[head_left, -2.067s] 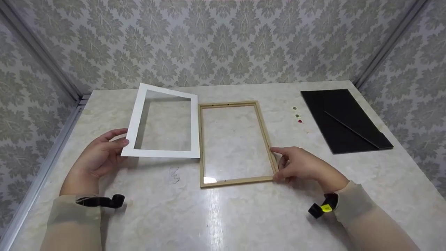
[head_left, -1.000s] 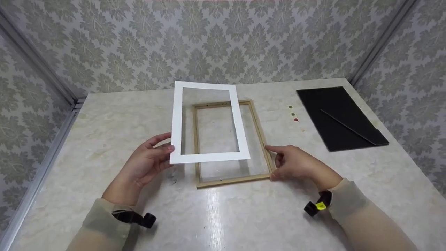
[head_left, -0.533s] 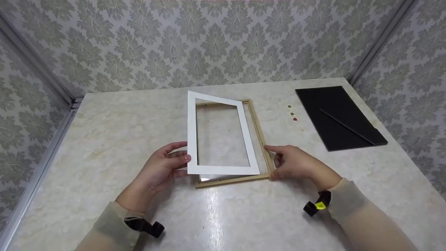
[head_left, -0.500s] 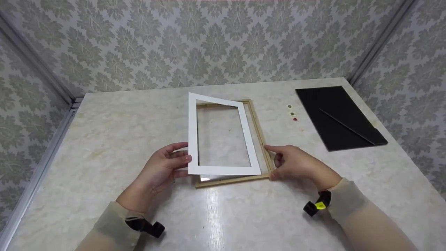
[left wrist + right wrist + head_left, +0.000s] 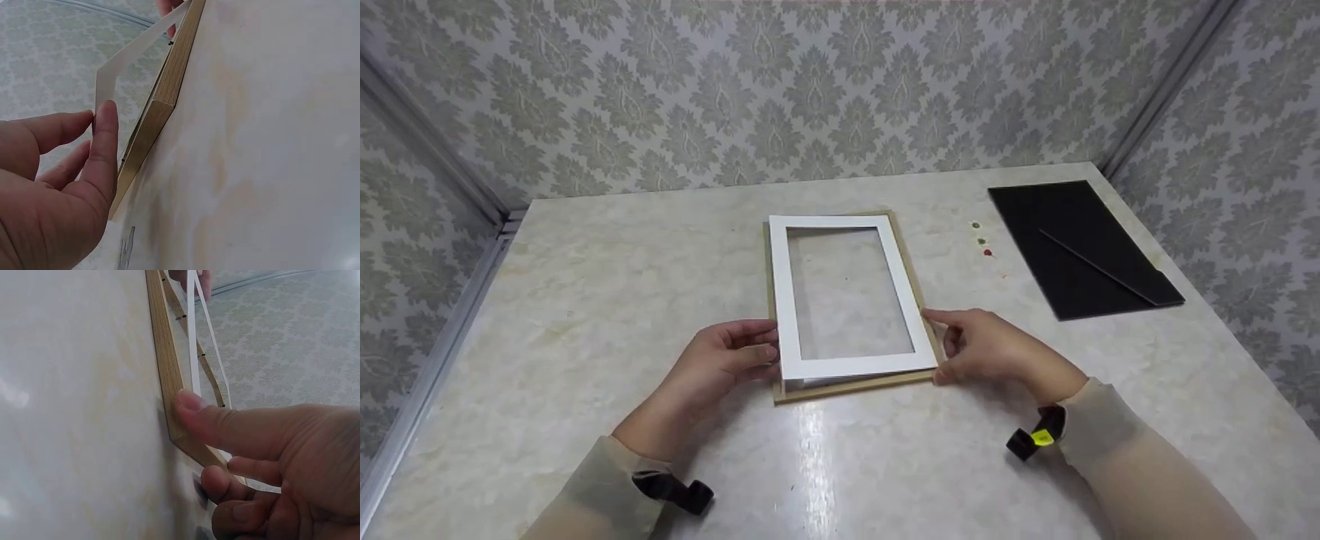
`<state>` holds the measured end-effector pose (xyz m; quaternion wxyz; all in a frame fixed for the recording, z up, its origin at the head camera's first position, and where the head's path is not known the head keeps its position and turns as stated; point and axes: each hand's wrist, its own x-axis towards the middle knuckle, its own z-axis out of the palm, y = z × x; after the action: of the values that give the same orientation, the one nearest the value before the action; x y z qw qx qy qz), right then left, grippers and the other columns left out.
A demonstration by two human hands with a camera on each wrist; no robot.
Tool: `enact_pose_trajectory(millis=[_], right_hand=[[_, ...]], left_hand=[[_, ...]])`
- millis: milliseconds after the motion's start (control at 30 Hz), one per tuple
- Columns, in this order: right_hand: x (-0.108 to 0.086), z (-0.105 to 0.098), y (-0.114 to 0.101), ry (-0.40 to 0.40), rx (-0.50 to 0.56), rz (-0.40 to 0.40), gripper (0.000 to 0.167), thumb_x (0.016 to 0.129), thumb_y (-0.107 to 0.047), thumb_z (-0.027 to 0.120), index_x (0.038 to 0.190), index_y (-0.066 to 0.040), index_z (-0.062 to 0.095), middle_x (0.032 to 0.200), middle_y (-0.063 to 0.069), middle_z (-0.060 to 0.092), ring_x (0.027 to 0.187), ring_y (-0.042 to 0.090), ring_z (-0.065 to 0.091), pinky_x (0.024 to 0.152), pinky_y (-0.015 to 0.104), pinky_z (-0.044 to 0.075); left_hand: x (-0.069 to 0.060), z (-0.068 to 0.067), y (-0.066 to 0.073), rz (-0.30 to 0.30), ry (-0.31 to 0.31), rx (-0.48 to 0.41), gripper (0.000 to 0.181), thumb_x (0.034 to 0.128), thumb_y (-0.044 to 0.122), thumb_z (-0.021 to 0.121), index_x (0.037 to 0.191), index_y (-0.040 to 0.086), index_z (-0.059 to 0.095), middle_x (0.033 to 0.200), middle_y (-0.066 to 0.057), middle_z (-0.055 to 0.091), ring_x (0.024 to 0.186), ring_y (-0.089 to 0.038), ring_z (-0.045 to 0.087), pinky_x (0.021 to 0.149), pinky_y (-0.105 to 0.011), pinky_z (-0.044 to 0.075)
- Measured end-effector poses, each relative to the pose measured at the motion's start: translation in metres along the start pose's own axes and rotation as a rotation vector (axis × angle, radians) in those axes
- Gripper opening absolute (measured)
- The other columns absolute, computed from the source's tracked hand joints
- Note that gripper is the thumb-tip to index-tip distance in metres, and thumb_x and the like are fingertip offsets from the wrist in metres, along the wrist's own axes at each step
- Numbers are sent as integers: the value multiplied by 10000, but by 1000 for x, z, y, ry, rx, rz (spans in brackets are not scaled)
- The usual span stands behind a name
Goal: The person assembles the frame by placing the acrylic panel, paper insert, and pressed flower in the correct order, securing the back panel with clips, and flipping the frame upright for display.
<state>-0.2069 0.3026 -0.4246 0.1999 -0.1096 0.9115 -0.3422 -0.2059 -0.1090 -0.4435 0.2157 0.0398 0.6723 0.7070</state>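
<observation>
A white rectangular mat lies tilted over a light wooden frame, its left side raised above the frame and its right edge down by the frame's right side. My left hand pinches the mat's left edge near the lower corner. In the left wrist view, thumb and fingers of the left hand hold the mat above the wooden frame. My right hand holds the frame's lower right side. The right wrist view has the right hand's thumb on the wooden frame near its corner.
A black board lies at the right with a raised strip across it. Small dried flower pieces, one of them red, lie between board and frame. Patterned wall stands behind the table.
My left hand has carried the mat right and lowered it over the frame, where its tilt is now smaller. The right hand keeps its hold on the frame's side.
</observation>
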Motion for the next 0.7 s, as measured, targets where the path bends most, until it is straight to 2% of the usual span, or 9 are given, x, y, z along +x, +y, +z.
enact_pose_trajectory(millis=[100, 200, 367, 500, 700], right_hand=[[1, 1, 0, -5, 0, -1, 1072, 812, -131, 991, 1741, -137, 457, 917, 28, 666, 783, 170, 566, 722, 321, 485], [2, 2, 0, -9, 2, 0, 1070, 810, -132, 988, 1741, -139, 460, 916, 25, 667, 776, 167, 564, 721, 325, 484], [1, 2, 0, 1, -3, 0, 1070, 805, -132, 984, 1739, -135, 463, 907, 17, 665, 775, 160, 567, 724, 317, 481], [-2, 1, 0, 4, -3, 5, 1077, 806, -141, 988, 1743, -143, 457, 915, 19, 664, 782, 163, 564, 727, 314, 477], [-2, 0, 1, 8, -1, -3, 1066, 807, -126, 978, 1739, -134, 462, 908, 8, 658, 789, 158, 566, 724, 290, 477]], left_hand=[[-1, -1, -1, -6, 3, 21, 569, 1062, 7, 713, 1587, -132, 542, 1434, -202, 735, 1120, -110, 780, 986, -287, 666], [-3, -2, -1, -20, 13, 36, 551, 1062, 12, 711, 1571, -134, 562, 1411, -208, 753, 1092, -129, 796, 974, -302, 675], [-4, -3, 1, -14, 40, 21, 503, 1056, -2, 707, 1515, -175, 596, 1191, -133, 829, 995, -138, 814, 911, -308, 693], [-4, -2, 3, 1, 26, 20, 483, 1062, 16, 717, 1489, -186, 615, 1093, -119, 852, 972, -132, 824, 905, -302, 692], [-4, -2, 3, -9, 35, 95, 450, 1066, 58, 722, 1473, -127, 672, 1117, -140, 859, 933, -129, 830, 887, -285, 686]])
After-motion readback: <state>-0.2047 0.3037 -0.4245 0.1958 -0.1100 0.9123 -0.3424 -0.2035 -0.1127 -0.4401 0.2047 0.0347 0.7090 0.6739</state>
